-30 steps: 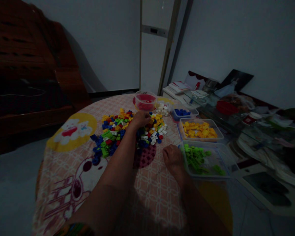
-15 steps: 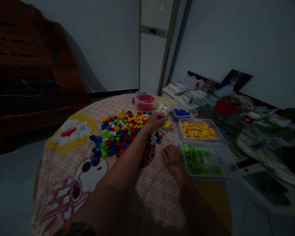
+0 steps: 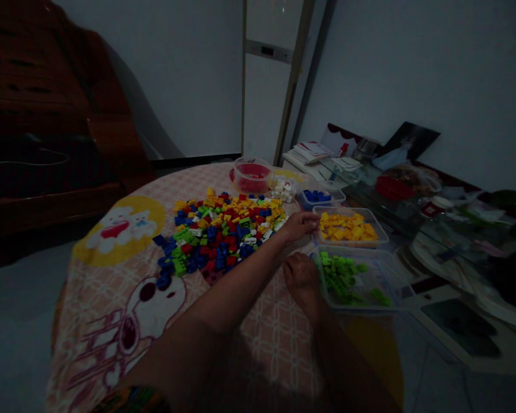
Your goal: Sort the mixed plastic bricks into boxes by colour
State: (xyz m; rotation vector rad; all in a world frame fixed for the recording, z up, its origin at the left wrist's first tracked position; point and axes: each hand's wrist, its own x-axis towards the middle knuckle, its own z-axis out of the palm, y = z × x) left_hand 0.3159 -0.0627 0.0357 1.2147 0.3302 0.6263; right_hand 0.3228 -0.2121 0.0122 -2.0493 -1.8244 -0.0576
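My left hand [image 3: 301,225] reaches across the table to the left rim of a clear box [image 3: 382,229] holding yellow bricks [image 3: 346,226]. Its fingers are stretched out and apart, with no brick visible between them. Just below it, my right hand [image 3: 300,278] rests on the tablecloth against a clear box [image 3: 398,275] of green bricks [image 3: 341,278]. The right fingers are curled in, and their inner side is hidden. To the left of my left forearm spreads a pile of mixed toy bricks [image 3: 223,229] in red, blue, yellow, green and white.
Blue bricks [image 3: 317,196] lie in a smaller clear box [image 3: 337,198]. Beyond the pile stand a round tub [image 3: 253,175] with red contents and a heap of white bricks [image 3: 282,188]. A cluttered glass table [image 3: 356,183] is at right, a wooden bench [image 3: 112,143] at left.
My left hand has moved right, from the pile's edge to the yellow bricks' box. The yellow brick at its fingertips no longer shows there. My right hand has stayed in place.
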